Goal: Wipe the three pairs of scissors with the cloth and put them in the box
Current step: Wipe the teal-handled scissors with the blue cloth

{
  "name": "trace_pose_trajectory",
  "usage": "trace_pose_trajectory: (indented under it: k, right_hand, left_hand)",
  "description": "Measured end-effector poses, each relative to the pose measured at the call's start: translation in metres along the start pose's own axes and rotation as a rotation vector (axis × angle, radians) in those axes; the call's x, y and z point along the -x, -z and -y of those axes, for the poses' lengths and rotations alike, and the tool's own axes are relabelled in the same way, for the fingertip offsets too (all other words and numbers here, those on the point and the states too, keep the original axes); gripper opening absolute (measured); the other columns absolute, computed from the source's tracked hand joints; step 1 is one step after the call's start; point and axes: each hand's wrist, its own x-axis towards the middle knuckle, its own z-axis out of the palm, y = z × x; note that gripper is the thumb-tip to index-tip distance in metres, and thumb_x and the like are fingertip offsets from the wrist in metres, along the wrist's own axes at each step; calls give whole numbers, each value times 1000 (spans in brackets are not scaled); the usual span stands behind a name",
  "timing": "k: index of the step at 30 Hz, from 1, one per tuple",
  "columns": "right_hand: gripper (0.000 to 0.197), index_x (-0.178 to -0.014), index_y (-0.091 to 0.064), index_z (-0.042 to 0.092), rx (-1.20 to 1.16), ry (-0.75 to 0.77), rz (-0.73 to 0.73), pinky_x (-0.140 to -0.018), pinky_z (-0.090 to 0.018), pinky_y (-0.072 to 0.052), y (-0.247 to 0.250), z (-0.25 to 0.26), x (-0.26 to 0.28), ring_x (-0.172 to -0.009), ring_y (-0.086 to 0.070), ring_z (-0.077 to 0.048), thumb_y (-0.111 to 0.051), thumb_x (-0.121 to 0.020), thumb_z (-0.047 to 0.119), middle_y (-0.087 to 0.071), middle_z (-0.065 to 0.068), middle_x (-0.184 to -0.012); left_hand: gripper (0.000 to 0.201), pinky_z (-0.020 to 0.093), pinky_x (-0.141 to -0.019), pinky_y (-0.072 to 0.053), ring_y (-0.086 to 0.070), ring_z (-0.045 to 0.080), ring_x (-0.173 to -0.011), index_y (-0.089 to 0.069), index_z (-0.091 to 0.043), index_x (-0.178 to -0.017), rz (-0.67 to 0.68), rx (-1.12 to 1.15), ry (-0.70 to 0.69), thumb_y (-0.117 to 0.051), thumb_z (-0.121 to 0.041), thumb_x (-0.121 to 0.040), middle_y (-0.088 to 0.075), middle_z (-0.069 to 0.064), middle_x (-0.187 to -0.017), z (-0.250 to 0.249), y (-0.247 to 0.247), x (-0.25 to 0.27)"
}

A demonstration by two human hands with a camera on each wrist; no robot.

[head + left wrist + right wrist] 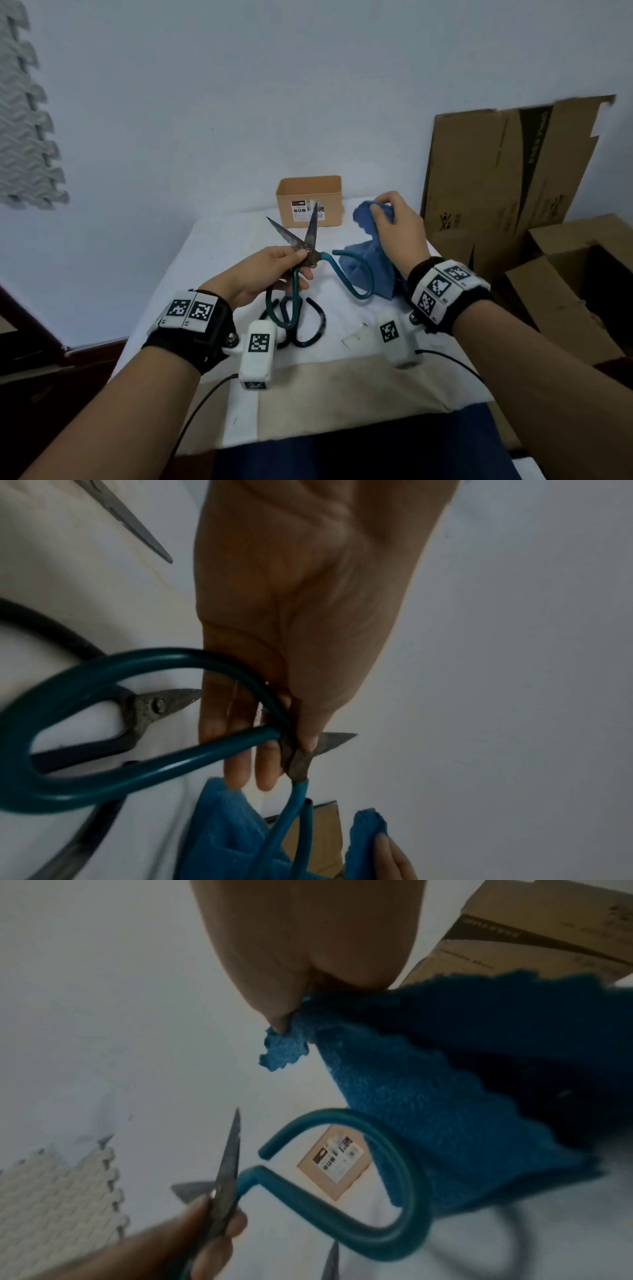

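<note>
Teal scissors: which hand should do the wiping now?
Right. The right hand already pinches the blue cloth, while the left hand grips the teal scissors at the pivot, blades open.

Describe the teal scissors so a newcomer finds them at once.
Start at the white table, in front of the small orange box. The left hand holds the teal scissors above it, near the pivot, blades open and pointing up. Unlike the black-handled scissors lying flat beneath, they have teal loop handles and are off the table.
</note>
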Motion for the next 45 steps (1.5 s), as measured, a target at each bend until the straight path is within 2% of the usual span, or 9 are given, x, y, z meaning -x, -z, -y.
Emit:
trace_pose_trajectory:
  k: [5, 11, 13, 16, 19, 24, 28, 36, 45]
  right_hand:
    - [13, -99, -64, 13, -18, 17, 100, -84, -31, -46, -5, -3, 35, -95, -60, -18, -55, -97, 23, -68, -3, -99]
    - [13, -100, -71, 13, -180, -60, 255, -92, -37, -52, -15, 5, 62, -99, -65, -18, -61, -94, 19, -72, -2, -100]
    - [11, -101, -67, 13, -237, -108, 236, -87, -40, -54, -19, 5, 68, -93, -65, -20, -63, -92, 19, -70, -5, -96]
    - [13, -99, -58, 9, -263, -117, 193, -60, -23, -43, -20, 7, 73, -64, -48, -13, -65, -91, 16, -50, -2, -69]
    - [11, -96, -57, 8, -159, -43, 234, -52, -16, -37, -20, 12, 79, -63, -47, -9, -64, -91, 15, -51, -5, -72]
    - [22, -95, -63, 12, -51, -15, 391, -79, -23, -48, -27, 12, 88, -91, -61, -11, -69, -88, 32, -65, -1, -96]
    - [21, -102, -64, 10, -7, 34, 432, -77, -7, -41, -25, 3, 88, -95, -55, -13, -73, -83, 13, -61, -6, -105]
    - [6, -98, -64, 11, -325, -187, 191, -86, -36, -54, -23, -10, 88, -86, -64, -16, -63, -91, 12, -68, -3, -89]
    - [11, -88, -69, 10, -232, -162, 333, -81, -34, -54, -26, -5, 88, -79, -63, -13, -71, -87, 21, -67, -3, -82]
  left_hand:
    - [39, 27, -75, -52, -62, 16, -71, -62, 0, -120, -5, -38, 19, -42, -30, -108, -64, -1, -78, 7, -19, 17]
    - [27, 20, -57, -49, -54, 14, -58, -66, -8, -98, -48, -100, -42, -54, -31, -103, -52, 0, -67, 11, -38, 28]
    - [27, 22, -56, -48, -52, 15, -54, -66, -8, -91, -70, -93, -56, -55, -29, -103, -51, 0, -63, 12, -41, 29]
    - [27, 19, -50, -47, -50, 15, -52, -66, -5, -90, -98, -29, -54, -55, -26, -103, -50, 3, -61, 15, -46, 32]
    - [27, 20, -50, -46, -51, 13, -50, -66, -4, -89, -109, 12, -60, -55, -26, -103, -51, 2, -60, 21, -50, 33]
    - [29, 23, -55, -49, -52, 13, -50, -64, -6, -83, -101, 28, -34, -56, -27, -102, -53, 1, -60, 27, -49, 32]
    - [31, 21, -52, -48, -51, 13, -50, -62, -11, -74, -94, 32, -28, -58, -24, -101, -53, 2, -59, 28, -46, 35]
    - [27, 19, -52, -48, -49, 13, -50, -66, -2, -93, -55, 33, -38, -56, -26, -102, -50, 2, -60, 30, -48, 41]
    - [36, 22, -57, -50, -51, 14, -51, -60, 14, -98, -16, 17, -98, -55, -21, -102, -53, 0, -58, 29, -50, 42]
